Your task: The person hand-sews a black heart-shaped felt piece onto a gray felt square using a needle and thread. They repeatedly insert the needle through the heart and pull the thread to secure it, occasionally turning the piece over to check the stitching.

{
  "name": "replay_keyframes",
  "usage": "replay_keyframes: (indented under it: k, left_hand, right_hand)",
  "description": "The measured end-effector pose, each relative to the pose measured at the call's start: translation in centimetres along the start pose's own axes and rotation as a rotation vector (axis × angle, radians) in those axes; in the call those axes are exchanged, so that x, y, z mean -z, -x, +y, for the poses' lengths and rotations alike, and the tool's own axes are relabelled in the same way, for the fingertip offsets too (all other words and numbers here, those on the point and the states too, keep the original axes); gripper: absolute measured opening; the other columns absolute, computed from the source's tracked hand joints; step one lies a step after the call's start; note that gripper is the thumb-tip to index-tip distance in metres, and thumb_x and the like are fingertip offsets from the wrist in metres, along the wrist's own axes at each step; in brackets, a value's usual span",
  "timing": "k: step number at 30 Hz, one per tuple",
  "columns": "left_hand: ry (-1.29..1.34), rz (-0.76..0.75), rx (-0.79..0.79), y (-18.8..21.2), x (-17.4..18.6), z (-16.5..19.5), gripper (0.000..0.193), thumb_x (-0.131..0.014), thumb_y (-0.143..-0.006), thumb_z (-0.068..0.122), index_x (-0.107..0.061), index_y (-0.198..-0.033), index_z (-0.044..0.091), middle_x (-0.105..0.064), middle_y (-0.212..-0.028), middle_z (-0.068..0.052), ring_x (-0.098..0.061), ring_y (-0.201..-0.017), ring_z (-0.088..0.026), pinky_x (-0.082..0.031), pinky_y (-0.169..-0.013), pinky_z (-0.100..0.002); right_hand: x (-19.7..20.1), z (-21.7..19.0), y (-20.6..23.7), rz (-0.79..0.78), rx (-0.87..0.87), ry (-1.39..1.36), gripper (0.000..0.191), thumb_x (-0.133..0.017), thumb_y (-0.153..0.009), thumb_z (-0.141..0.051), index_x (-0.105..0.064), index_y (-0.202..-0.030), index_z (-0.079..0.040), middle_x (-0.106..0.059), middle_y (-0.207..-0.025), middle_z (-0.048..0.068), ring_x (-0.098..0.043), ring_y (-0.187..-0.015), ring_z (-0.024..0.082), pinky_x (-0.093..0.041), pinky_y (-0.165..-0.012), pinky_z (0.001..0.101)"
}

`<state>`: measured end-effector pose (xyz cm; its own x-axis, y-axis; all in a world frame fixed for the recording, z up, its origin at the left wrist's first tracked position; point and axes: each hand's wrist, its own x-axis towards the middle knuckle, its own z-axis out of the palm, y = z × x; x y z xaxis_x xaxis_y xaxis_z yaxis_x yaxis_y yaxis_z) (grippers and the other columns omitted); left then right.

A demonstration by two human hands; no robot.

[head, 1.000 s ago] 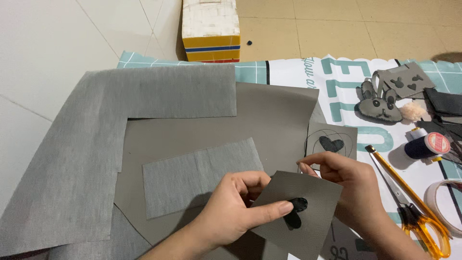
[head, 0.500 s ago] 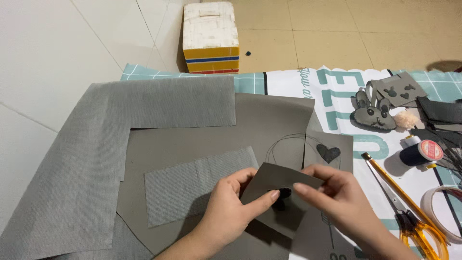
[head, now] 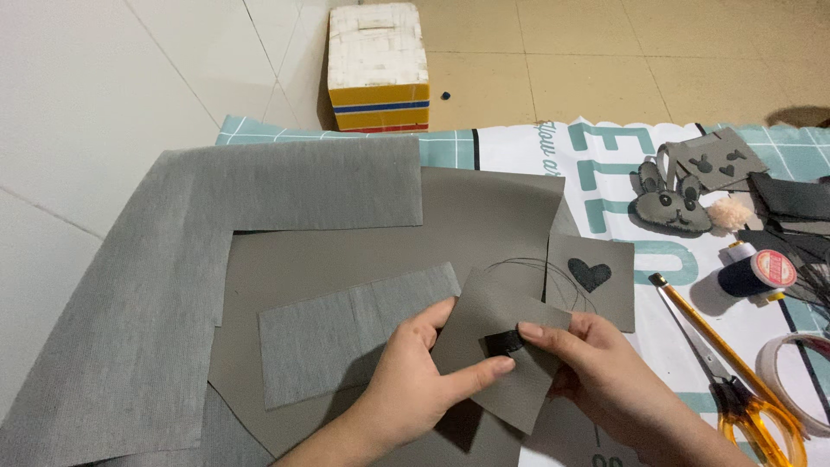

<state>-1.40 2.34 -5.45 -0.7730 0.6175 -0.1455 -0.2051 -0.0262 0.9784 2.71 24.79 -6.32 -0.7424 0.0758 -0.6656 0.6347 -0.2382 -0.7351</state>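
Both hands pinch-clamped on grey leatherette piece [head: 493, 363]: left hand [head: 415, 380] steadies edge, right hand [head: 596, 372] presses black patch [head: 504, 342] flat; scissors [head: 735, 380] right of grip.

A small grey leatherette piece [head: 497, 346], tilted, with a black patch on it, lies above the large grey sheet [head: 363, 233].

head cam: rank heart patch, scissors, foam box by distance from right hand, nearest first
From the right hand:
1. Heart patch, just above it.
2. Scissors, to its right on the mat.
3. Foam box, far up-left on the floor.
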Motion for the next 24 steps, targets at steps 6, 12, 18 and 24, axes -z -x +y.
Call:
replay_keyframes:
  k: [6, 12, 18, 24]
  left_hand:
    - [-0.035, 0.001, -0.067, 0.4, -0.4, -0.4, 0.043, -0.081, -0.082, 0.018, -0.067, -0.119, 0.002, -0.075, -0.103, -0.005, -0.071, -0.098, -0.012, -0.057, -0.089, -0.029]
    - [-0.057, -0.014, 0.005, 0.2, -0.2, -0.1, 0.043, -0.082, -0.081, 0.021, -0.067, -0.116, 0.000, -0.075, -0.096, -0.006, -0.073, -0.091, -0.013, -0.060, -0.084, -0.028]
    - [0.038, 0.012, -0.014, 0.3, -0.1, 0.3, 0.044, -0.084, -0.079, 0.019, -0.069, -0.115, 0.000, -0.076, -0.099, -0.005, -0.071, -0.093, -0.012, -0.059, -0.086, -0.027]
    - [0.057, 0.032, 0.051, 0.2, 0.0, 0.3, 0.039, -0.080, -0.082, 0.020, -0.068, -0.113, -0.002, -0.075, -0.094, -0.010, -0.072, -0.087, -0.014, -0.059, -0.080, -0.028]
  right_hand:
    - [-1.0, -0.4, 1.3, -0.011, 0.219, 0.253, 0.038, -0.081, -0.075, -0.016, -0.071, -0.105, 0.005, -0.080, -0.085, 0.015, -0.073, -0.073, 0.017, -0.059, -0.067, 0.0330]
    - [-0.6, 0.0, 1.0, 0.049, 0.130, 0.142, 0.036, -0.081, -0.079, -0.019, -0.076, -0.104, 0.007, -0.081, -0.083, 0.015, -0.074, -0.070, 0.019, -0.060, -0.064, 0.0346]
    - [1.2, 1.2, -0.4, -0.050, 0.214, 0.167, 0.039, -0.079, -0.093, -0.018, -0.069, -0.118, 0.010, -0.076, -0.086, 0.022, -0.069, -0.070, 0.021, -0.055, -0.062, 0.0386]
    - [1.3, 0.7, -0.1, -0.014, 0.195, 0.168, 0.045, -0.076, -0.082, -0.017, -0.068, -0.121, 0.004, -0.080, -0.090, 0.015, -0.072, -0.075, 0.015, -0.058, -0.069, 0.0319]
